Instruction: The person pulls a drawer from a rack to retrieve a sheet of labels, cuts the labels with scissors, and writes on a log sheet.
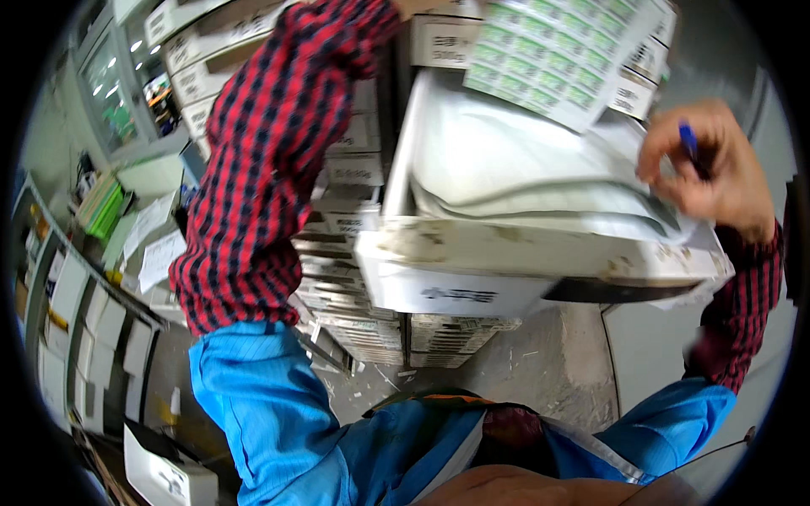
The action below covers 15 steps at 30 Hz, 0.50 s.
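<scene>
My right hand [717, 173] is closed around a blue pen [688, 142], its fingertips pinched together over the right side of an open drawer. That drawer's worn white front [540, 249] carries a paper label. Inside lie white sheets or flat bags [515, 160], their near edges curled up. Across the drawer's far end a sheet of green-printed labels [548, 55] lies at a slant, partly cut by the upper edge of the view. My left arm reaches up past the drawer; beyond its checked cuff only a sliver of my left hand [415, 8] shows, its fingers hidden.
Stacks of narrow labelled drawers [354, 253] run downward below and left of the open one. Shelving with boxes [76, 312] stands at the far left, near a desk with papers [160, 257]. A white box [169, 472] sits low at left; paper scraps litter the floor [540, 363].
</scene>
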Tool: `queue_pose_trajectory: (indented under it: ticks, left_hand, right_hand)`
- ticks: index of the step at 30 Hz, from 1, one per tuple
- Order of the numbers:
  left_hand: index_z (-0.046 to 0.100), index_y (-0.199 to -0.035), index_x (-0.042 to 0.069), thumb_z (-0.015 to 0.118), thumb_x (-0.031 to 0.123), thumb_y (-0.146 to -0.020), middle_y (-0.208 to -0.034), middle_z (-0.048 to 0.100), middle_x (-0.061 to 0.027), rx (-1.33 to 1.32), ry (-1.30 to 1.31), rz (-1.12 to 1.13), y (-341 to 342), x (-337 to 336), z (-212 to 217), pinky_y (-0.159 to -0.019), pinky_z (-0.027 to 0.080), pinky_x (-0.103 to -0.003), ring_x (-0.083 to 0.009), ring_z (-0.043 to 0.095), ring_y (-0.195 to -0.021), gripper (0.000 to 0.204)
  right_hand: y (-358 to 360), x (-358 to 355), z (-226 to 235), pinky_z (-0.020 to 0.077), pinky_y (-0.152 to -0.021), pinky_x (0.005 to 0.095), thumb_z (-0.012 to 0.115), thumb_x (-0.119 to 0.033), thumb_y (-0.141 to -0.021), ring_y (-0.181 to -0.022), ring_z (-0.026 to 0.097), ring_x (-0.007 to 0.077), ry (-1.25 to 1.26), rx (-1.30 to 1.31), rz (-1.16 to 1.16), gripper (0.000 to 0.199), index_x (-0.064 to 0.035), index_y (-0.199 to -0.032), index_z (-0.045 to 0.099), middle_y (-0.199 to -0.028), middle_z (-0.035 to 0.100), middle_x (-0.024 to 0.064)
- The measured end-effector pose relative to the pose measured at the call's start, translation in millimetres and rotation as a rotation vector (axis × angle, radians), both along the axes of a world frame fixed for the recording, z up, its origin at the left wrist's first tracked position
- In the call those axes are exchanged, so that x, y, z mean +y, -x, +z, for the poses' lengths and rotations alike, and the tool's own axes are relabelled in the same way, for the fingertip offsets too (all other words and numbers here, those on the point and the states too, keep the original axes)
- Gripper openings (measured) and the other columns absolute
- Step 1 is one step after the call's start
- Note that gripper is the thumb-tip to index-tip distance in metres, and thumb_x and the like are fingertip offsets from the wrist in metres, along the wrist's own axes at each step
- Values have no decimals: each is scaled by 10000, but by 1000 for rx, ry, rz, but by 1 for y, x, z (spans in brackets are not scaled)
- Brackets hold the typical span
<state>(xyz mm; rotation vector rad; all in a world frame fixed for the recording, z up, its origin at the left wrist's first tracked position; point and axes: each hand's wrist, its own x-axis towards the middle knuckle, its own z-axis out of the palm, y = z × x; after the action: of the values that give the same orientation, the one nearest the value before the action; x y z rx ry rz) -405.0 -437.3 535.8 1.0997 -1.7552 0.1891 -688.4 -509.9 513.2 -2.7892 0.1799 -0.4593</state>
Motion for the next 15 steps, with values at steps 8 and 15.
queue_pose_trajectory:
  ticks: [8, 15]
  left_hand:
    - [326, -1261, 27, 699, 13, -792, -1205, 466, -152, 90, 38, -155, 18, 10, -35, -591, 490, -209, -92, 570, -695, 600]
    - [600, -1189, 31, 569, 250, -944, -1152, 614, -88, 154, -125, -399, -25, 27, -45, -901, 466, -297, -147, 580, -1043, 331]
  right_hand:
    - [14, -15, 16, 250, -512, 186, 631, -44, -704, -575, 337, 4, 125, -265, -118, 115, -39, -819, 630, -740, 574, -62]
    - [1, 30, 24, 412, -545, 180, 620, 17, -780, -581, 533, 48, -104, -399, -406, 56, 18, -824, 653, -681, 622, 17]
